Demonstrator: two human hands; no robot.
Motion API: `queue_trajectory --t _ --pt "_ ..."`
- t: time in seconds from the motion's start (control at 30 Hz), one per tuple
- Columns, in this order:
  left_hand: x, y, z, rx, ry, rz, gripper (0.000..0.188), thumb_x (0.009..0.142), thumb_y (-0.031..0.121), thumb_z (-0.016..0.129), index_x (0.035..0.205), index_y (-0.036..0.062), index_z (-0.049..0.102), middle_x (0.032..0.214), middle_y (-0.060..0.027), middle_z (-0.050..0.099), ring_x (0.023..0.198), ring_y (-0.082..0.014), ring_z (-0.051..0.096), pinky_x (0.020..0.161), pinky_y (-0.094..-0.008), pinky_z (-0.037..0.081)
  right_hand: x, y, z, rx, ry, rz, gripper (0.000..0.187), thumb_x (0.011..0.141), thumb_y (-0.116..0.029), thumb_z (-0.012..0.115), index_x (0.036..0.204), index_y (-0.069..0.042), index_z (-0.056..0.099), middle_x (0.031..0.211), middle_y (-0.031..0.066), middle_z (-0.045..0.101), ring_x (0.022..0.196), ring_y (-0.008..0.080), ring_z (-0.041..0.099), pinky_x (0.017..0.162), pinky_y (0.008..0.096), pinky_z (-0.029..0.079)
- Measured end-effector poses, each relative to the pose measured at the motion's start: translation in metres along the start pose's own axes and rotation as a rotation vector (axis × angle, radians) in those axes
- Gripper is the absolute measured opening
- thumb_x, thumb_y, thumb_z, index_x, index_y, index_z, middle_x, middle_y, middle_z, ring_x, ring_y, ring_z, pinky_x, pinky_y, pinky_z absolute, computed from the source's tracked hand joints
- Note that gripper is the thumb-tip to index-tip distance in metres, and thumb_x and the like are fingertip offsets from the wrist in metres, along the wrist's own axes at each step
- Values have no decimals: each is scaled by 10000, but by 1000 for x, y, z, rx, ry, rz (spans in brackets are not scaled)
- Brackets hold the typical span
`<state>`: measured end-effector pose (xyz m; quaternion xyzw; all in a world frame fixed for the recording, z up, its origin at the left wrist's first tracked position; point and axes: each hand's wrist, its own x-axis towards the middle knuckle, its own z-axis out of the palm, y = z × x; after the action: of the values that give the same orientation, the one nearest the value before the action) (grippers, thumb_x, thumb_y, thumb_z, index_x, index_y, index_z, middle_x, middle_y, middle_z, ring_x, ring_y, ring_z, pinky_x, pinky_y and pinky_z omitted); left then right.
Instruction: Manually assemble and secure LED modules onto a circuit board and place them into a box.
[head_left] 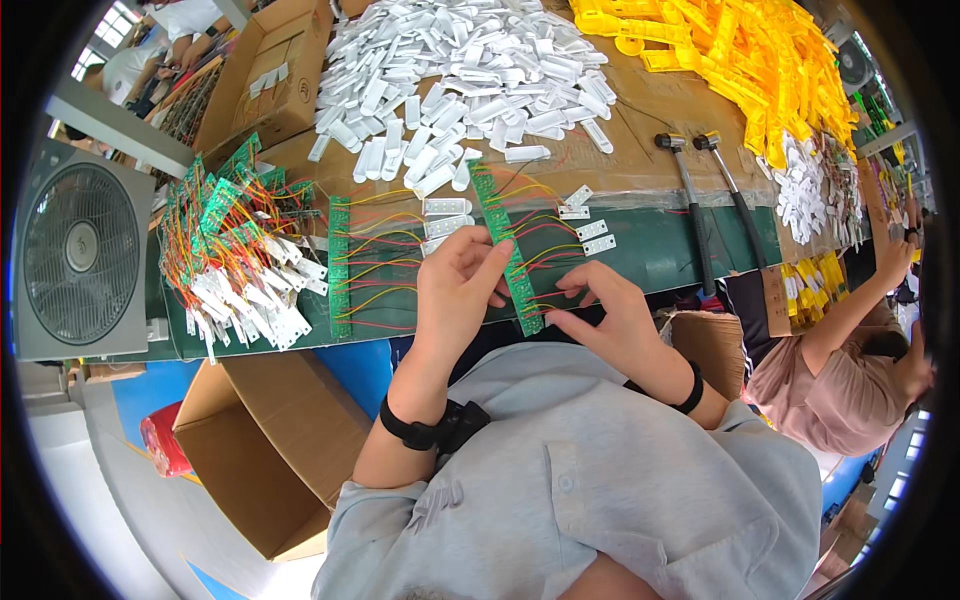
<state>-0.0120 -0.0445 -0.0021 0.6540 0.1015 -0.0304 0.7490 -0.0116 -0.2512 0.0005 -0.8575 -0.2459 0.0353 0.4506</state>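
Observation:
My left hand grips a long, narrow green circuit board strip by its right-hand side of the fingers, thumb on its face. The strip stands at a slant, its near end close to my body. Red and yellow wires run from its right edge to small white plates with holes. Beside the strip's near end, my right hand has thumb and forefinger apart, close to the wires. Left of my left hand lies a second green strip with similar wires. More white plates lie at its wires' far ends.
White plastic pieces and yellow plastic parts are heaped at the back. Two hammers lie at the right. A wired-board pile and a fan are at the left. A cardboard box stands below; another person sits right.

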Motion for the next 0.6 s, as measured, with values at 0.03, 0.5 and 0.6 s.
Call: queue_trajectory --t 0.03,0.5,0.6 --pt "0 6 5 -4 -29 32 175 950 149 652 1031 -1 608 761 -24 658 600 -62 600 467 -191 439 -2 3 0 -16 35 -16 330 747 -107 807 983 -29 591 905 95 613 807 228 632 664 332 520" --pt "20 38 11 61 81 74 236 940 151 665 1116 4 609 860 -37 674 595 -77 619 435 -176 347 -7 26 -25 -197 444 -68 303 734 46 742 997 -48 623 1028 96 595 766 228 609 654 334 497" --pt "19 15 -15 153 116 70 228 938 156 671 1107 12 617 847 -32 672 595 -73 621 426 -171 328 0 46 -32 -361 242 -197 275 723 -13 767 962 -52 636 996 69 618 869 267 611 754 363 479"
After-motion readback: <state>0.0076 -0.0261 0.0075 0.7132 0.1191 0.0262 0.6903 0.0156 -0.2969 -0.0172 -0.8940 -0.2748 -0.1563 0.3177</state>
